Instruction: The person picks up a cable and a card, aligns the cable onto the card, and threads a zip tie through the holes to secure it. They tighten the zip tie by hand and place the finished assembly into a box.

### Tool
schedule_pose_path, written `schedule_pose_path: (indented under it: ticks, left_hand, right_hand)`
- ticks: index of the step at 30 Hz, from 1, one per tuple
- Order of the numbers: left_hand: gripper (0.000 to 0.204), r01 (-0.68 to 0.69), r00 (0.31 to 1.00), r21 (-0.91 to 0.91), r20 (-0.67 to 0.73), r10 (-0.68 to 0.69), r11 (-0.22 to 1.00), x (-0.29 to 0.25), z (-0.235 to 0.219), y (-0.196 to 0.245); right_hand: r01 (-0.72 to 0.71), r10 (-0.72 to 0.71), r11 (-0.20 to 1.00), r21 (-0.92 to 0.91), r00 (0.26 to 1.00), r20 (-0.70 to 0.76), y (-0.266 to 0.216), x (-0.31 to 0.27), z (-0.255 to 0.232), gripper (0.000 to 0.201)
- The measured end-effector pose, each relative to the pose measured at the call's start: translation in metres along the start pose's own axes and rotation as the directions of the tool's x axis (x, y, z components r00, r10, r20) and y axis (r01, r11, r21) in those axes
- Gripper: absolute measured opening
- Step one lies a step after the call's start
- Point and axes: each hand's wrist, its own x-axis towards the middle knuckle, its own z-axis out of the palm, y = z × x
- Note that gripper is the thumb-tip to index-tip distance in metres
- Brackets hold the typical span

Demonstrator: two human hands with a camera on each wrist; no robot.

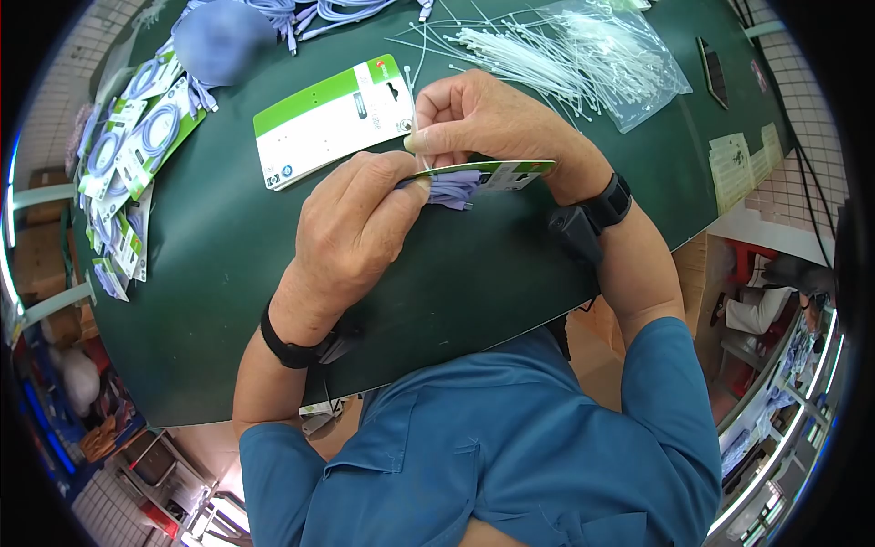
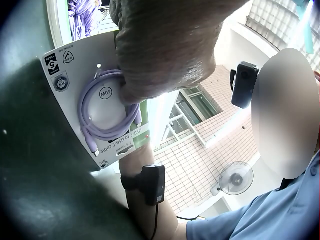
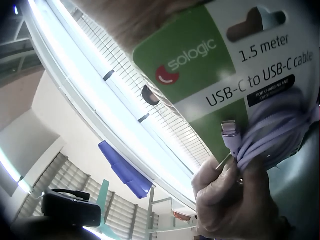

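**One loose pinch and the coil could spring**

My left hand (image 1: 351, 219) pinches the Sologic backing card (image 3: 195, 57) at one end, thumb pressing the lilac USB-C cable (image 1: 451, 190) against its printed face. My right hand (image 1: 497, 118) is on the card's other side, thumb and forefinger close together on a thin white cable tie (image 1: 420, 160); what its remaining fingers do underneath I cannot tell. The card stands nearly on edge over the green table (image 1: 492, 264), its coil facing me.

The weak spot, I judge, is that left thumb. If it eased, the springy coil could fan out or slide across the card, since several loops sit under so little pressure. The USB-C plug (image 3: 230, 132) lies right beside my left fingertips, so it could snag the tie or get trapped crooked. The tie is slim and slick; a poor pinch could let it slip. Tugged too hard, it could bow the card or crease it near its holes.
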Motion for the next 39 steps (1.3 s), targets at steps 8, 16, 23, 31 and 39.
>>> schedule_pose_path:
  ticks: [8,16,23,31,39]
  left_hand:
    - [0.018,0.004,1.0,0.018,0.014,-0.005,1.0,-0.002,0.0,0.0]
    - [0.017,-0.027,1.0,0.035,0.0,0.027,0.999,0.001,-0.002,-0.001]
    - [0.015,-0.03,0.999,0.043,0.016,0.029,0.999,-0.002,0.0,-0.002]
    - [0.015,-0.058,0.997,0.026,-0.04,0.059,0.998,0.0,0.004,-0.003]
    - [0.014,-0.072,0.997,0.028,-0.024,0.073,0.997,-0.002,0.003,-0.003]
  right_hand:
    - [-0.093,0.096,0.916,0.39,0.995,0.01,-0.003,-0.001,-0.004,0.017]
    - [0.03,-0.039,0.997,0.075,0.992,0.122,-0.001,-0.003,-0.004,0.024]
    - [-0.026,0.02,0.952,0.304,1.0,0.021,-0.005,-0.003,-0.002,0.027]
    - [0.018,-0.037,0.986,0.165,0.993,0.11,0.004,0.0,-0.006,0.027]
    - [-0.068,0.065,0.976,0.208,0.998,0.023,-0.009,-0.006,-0.002,0.024]
